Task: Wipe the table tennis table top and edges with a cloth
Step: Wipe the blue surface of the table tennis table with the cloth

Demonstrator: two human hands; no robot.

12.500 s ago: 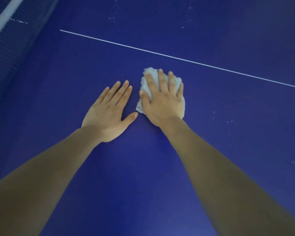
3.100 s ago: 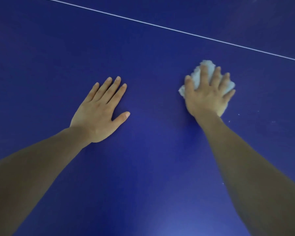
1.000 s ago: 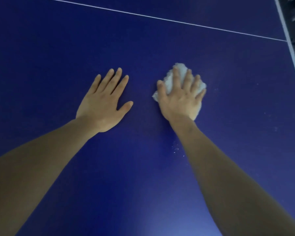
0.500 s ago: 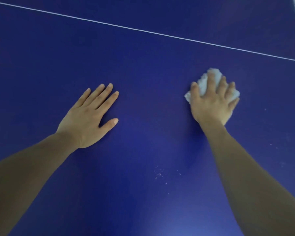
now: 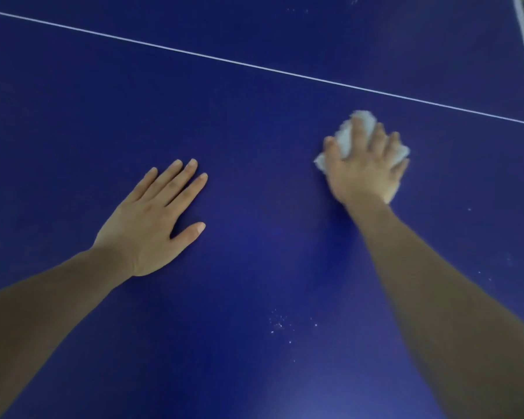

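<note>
While the left hand [image 5: 152,219] lies flat with straight fingers at centre left on the blue table tennis table [image 5: 254,140], the right hand [image 5: 365,167], centre right, presses a crumpled white cloth [image 5: 345,140] below the white line [image 5: 254,66].

The single head-worn wide-angle view looks forward and steeply down from close above the blue surface [image 5: 254,122], both forearms reaching in from the bottom edge.
</note>
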